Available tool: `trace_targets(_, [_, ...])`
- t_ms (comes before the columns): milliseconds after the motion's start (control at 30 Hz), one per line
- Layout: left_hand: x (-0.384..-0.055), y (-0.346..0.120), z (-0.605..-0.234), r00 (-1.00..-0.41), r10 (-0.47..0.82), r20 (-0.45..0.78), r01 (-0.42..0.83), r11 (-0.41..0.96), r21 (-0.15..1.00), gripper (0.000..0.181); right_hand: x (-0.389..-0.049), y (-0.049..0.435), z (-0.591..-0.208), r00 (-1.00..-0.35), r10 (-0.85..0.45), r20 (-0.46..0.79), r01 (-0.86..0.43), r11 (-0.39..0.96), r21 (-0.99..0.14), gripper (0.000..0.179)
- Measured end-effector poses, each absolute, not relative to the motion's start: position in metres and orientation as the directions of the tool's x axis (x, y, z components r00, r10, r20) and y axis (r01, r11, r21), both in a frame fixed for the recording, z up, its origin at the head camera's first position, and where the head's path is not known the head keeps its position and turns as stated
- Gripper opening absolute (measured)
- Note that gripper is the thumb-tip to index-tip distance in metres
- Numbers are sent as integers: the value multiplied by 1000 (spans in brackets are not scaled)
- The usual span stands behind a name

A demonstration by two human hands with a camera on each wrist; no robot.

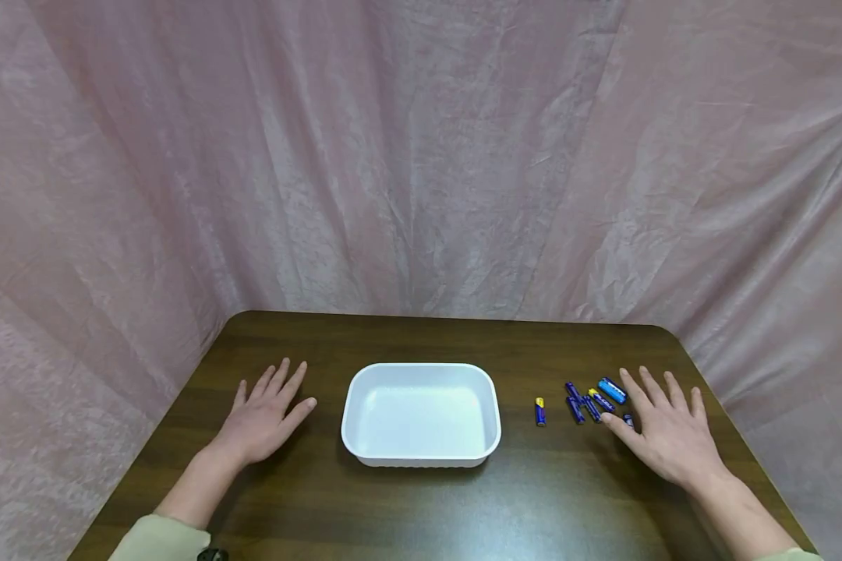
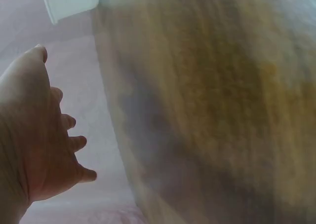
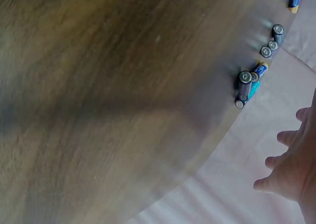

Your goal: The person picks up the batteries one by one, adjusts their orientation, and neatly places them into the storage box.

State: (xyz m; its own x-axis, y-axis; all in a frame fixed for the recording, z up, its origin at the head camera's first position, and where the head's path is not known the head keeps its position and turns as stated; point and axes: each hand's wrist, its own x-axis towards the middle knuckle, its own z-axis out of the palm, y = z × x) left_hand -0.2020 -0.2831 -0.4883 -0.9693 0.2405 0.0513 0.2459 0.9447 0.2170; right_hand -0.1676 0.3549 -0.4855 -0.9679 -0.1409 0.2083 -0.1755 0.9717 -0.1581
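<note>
My left hand (image 1: 258, 423) is spread flat, palm down, left of a white plastic tray (image 1: 421, 460), holding nothing. On the other side, my right hand (image 1: 669, 439) is spread with straight fingers beside a cluster of batteries. In that cluster lie dark blue batteries (image 1: 575, 410), one with a yellow end (image 1: 601, 400), and a larger light blue battery (image 1: 612, 390) near the index fingertip. Another battery is partly hidden by the right hand. Between tray and cluster, a single blue and yellow battery (image 1: 540, 411) lies apart. The right wrist view shows the batteries (image 3: 245, 86) beyond empty fingers.
A dark brown wooden table (image 1: 421, 514) with rounded far corners carries everything. Pinkish-white curtains (image 1: 407, 156) hang behind it and along both sides. A light green sleeve (image 1: 160, 539) and a dark wristband (image 1: 213, 554) show on the left arm.
</note>
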Motion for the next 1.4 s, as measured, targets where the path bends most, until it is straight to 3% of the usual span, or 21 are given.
trace_targets(400, [-207, -268, -469, -962, 269, -51, 206, 834, 512, 78, -167, 358, -475, -981, -91, 172, -134, 956, -262, 83])
trace_targets(600, [-208, -259, -463, -942, 319, -104, 150, 677, 721, 76, -167, 360, -471, -990, -69, 125, -106, 943, -314, 83])
trace_targets(800, [-205, -250, -459, -927, 332, -172, 4, 469, 883, 73, -167, 364, -467, -994, -35, 103, -69, 931, -358, 85])
trace_targets(1067, [-202, -238, -463, -926, 293, -237, -154, 279, 948, 76, -168, 367, -461, -1000, -7, 27, -18, 912, -409, 74])
trace_targets(1400, [-202, -224, -472, -917, 312, -249, -186, 220, 958, 71, -171, 372, -455, -997, 24, -68, 48, 923, -382, 59])
